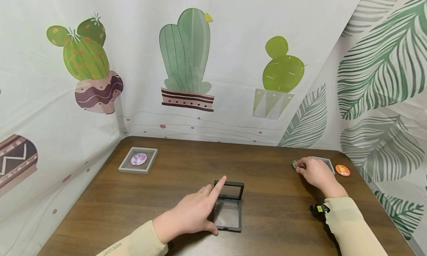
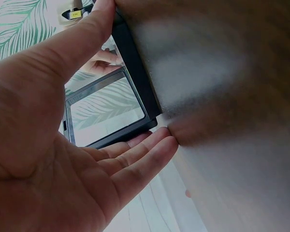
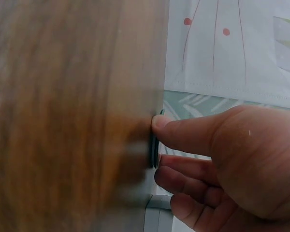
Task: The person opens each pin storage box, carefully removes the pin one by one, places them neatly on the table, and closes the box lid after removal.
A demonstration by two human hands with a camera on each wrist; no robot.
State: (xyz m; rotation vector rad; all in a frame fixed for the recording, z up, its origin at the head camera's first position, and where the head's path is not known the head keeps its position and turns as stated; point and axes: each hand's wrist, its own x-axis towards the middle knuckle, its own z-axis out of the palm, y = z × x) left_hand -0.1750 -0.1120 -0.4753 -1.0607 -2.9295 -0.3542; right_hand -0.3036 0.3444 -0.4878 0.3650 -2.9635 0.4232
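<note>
Simultaneously, 2 bare hands work well apart at a brown table (image 1: 267,163). At far right, the right hand (image 1: 315,170) pinches a small round disc (image 1: 294,164) between thumb and fingers, just beside a grey frame (image 1: 331,166) and near an orange badge (image 1: 342,170); whether the disc touches the wood is hard to tell. Toward the centre, the left hand (image 1: 194,213) spreads along the left side of a hinged black frame (image 1: 228,213), fingers straight, clasping nothing, its lid (image 1: 231,191) raised. Good handling likely means gripping the disc by its rim and lifting it level, clear of the grey frame, while light left-hand pressure keeps the black frame from sliding.
</note>
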